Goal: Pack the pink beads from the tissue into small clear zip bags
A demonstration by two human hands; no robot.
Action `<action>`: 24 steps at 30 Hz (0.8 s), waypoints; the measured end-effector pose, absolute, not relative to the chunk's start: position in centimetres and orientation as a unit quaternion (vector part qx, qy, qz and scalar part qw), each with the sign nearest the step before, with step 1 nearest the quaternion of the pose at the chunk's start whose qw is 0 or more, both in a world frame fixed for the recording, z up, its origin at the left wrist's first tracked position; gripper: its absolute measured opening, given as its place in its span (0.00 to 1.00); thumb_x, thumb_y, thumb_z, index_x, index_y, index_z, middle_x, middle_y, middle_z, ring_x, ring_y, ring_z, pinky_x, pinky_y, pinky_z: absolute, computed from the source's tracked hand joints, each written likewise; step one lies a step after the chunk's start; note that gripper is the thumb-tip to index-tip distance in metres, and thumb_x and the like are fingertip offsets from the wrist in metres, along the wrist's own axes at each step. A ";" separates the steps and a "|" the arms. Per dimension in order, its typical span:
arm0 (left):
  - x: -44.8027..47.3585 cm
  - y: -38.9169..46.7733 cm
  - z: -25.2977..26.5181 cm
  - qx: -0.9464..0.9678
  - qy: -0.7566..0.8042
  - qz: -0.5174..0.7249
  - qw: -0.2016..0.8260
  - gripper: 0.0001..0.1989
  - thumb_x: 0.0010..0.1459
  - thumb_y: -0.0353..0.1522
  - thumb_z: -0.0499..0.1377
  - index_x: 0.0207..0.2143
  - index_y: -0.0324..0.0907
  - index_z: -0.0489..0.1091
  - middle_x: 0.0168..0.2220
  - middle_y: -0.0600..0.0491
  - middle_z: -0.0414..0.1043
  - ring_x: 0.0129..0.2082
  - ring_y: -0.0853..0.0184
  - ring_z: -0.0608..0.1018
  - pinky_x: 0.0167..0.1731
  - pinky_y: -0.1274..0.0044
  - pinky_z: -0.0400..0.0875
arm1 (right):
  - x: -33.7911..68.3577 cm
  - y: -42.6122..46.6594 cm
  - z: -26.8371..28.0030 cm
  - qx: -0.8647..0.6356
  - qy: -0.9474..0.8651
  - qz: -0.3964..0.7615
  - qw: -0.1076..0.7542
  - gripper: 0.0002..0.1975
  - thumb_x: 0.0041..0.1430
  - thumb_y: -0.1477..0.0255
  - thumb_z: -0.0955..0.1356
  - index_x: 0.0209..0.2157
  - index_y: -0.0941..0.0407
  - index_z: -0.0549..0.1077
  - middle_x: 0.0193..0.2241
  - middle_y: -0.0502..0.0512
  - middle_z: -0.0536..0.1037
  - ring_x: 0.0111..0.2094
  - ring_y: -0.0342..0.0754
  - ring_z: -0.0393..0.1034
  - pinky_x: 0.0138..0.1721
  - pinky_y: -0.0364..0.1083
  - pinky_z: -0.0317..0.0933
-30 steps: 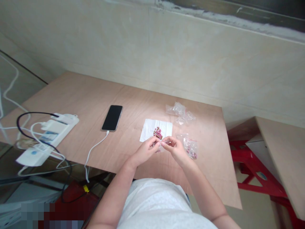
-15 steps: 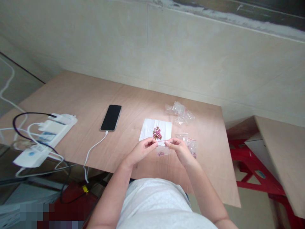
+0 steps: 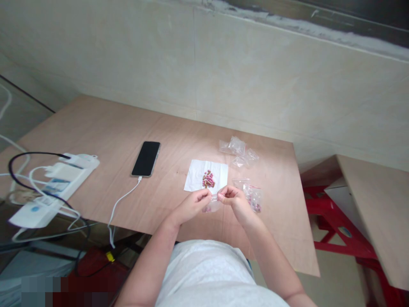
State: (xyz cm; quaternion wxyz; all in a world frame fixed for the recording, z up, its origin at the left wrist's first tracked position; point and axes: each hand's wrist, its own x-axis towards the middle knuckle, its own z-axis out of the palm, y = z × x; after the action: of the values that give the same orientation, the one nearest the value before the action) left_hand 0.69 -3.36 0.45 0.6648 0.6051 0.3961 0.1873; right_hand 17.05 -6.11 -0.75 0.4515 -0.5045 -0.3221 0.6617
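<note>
Left hand point(image 3: 195, 204) and right hand point(image 3: 234, 198) pinch a clear bag point(image 3: 215, 205), fingertips closed on its top; pink pieces point(image 3: 207, 209) inside. White sheet point(image 3: 193, 178) bearing more lies at twelve o'clock, another part-filled bag point(image 3: 255, 198) at three.

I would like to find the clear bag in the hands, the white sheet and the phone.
Clear bag point(image 3: 215, 206), head view: on its see-through body.
White sheet point(image 3: 193, 177), head view: on its bare left part.
Phone point(image 3: 145, 159), head view: middle of its dark screen.

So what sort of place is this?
Perhaps a simple indoor workroom: a plain wooden table stands against a pale wall, with a cable-crowded power strip and small clear bags on it.
</note>
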 end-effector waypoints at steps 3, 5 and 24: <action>0.7 -3.3 0.1 0.615 0.411 0.208 0.640 0.12 0.55 0.36 0.49 0.23 0.37 0.60 0.23 0.58 0.57 0.25 0.73 0.62 0.25 0.81 0.56 | 17.0 -6.3 -0.9 -0.517 -0.316 0.658 0.447 0.08 0.40 0.68 0.71 0.20 0.58 0.70 0.19 0.47 0.69 0.22 0.40 0.59 0.28 0.42 0.52; 0.5 -3.1 0.0 0.616 0.414 0.216 0.634 0.12 0.54 0.36 0.50 0.24 0.37 0.62 0.24 0.57 0.58 0.26 0.73 0.63 0.27 0.81 0.58 | 17.2 -6.4 -1.4 -0.519 -0.315 0.658 0.446 0.08 0.41 0.67 0.70 0.22 0.58 0.72 0.20 0.48 0.70 0.23 0.40 0.60 0.28 0.42 0.52; -0.9 -2.7 -1.5 0.605 0.466 0.238 0.600 0.11 0.50 0.36 0.55 0.25 0.36 0.66 0.24 0.56 0.64 0.26 0.72 0.66 0.29 0.81 0.60 | 17.7 -6.2 -1.6 -0.541 -0.314 0.618 0.475 0.05 0.42 0.70 0.69 0.22 0.57 0.71 0.19 0.47 0.68 0.20 0.39 0.56 0.24 0.41 0.49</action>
State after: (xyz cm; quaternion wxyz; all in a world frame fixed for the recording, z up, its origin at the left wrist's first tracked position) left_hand -0.86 -2.67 -1.50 0.5995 0.6053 0.4663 0.2383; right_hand 17.66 -6.21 -1.61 0.4755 -0.5412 -0.3139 0.6185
